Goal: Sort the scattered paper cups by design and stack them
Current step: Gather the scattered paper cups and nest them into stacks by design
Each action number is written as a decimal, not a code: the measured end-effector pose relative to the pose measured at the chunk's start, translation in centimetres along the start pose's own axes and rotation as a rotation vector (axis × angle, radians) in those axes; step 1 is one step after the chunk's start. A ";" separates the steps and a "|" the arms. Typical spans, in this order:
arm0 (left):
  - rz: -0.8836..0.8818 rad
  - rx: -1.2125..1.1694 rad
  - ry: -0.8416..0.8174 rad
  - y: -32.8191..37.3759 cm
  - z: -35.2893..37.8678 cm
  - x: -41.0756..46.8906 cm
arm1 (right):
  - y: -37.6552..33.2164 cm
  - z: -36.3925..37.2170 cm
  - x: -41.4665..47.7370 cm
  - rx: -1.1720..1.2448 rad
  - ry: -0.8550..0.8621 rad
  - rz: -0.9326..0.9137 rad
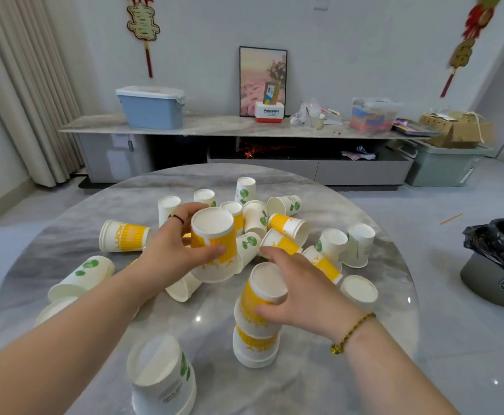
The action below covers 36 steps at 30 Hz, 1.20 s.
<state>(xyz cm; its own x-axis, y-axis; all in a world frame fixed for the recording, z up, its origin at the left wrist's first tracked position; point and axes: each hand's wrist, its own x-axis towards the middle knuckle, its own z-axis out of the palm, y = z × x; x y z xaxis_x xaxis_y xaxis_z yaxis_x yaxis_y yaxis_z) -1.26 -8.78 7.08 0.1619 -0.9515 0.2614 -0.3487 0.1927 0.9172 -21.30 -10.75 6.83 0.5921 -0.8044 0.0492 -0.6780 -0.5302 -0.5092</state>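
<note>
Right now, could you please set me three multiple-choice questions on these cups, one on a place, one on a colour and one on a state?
1. Where does the green-leaf stack stand?
A) on the table, left of the yellow stack
B) on a chair
C) in a drawer

2. What colour is the band on the cup in the left hand?
A) blue
B) yellow
C) red

3. How is that cup held?
A) mouth up
B) crushed flat
C) bottom up

Key:
1 A, it sits on the table left of the yellow stack.
2 B, its ribbed band is yellow.
3 C, its closed base faces upward.
</note>
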 end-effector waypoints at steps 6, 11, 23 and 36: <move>-0.021 -0.135 0.093 -0.3 -0.5 -2.1 | 0.9 4.8 -0.1 0.019 -0.060 0.071; -0.018 -0.067 -0.031 0.6 1.4 -2.7 | 2.9 6.1 -1.1 0.265 -0.046 0.219; -0.103 0.626 -0.458 -1.0 5.3 -3.4 | 4.7 6.2 -1.6 0.243 -0.049 0.271; -0.114 0.615 -0.420 0.3 4.3 0.7 | 5.6 3.3 3.0 -0.175 0.409 0.115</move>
<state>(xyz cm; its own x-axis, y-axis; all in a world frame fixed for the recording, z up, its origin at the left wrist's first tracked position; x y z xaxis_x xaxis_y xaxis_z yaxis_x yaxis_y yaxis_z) -5.21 -10.45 6.23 -0.0948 -0.9926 -0.0752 -0.8237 0.0358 0.5659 -21.84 -15.21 1.28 0.3118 -0.8817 0.3541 -0.8135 -0.4403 -0.3800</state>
